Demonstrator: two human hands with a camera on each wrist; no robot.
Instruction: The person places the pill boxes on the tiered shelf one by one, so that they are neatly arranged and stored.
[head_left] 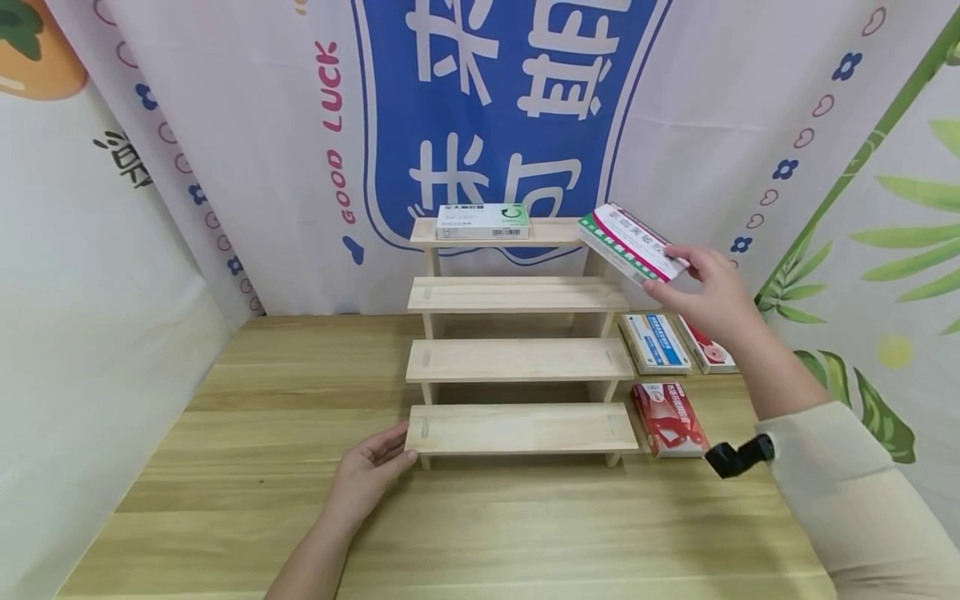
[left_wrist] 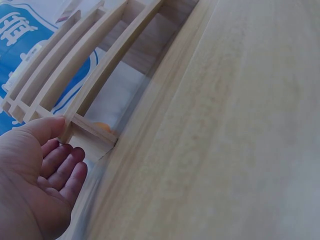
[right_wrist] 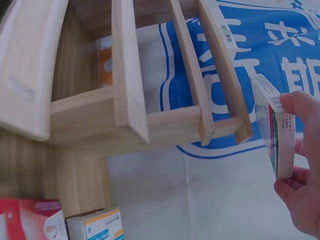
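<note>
A wooden step rack with tiered boards stands on the table. At the left end of its lowest board, my left hand pinches the corner between thumb and fingers; the left wrist view shows the thumb against the board's end. Up at the right end of the top board, my right hand grips a white, magenta and green medicine box by its near end. In the right wrist view that box is apart from the top board. A white and green medicine box lies on the top board, left of centre.
Right of the rack, a red box, a blue and white box and another red and white box, partly behind my right arm, lie on the wooden table. A printed cloth hangs close behind the rack.
</note>
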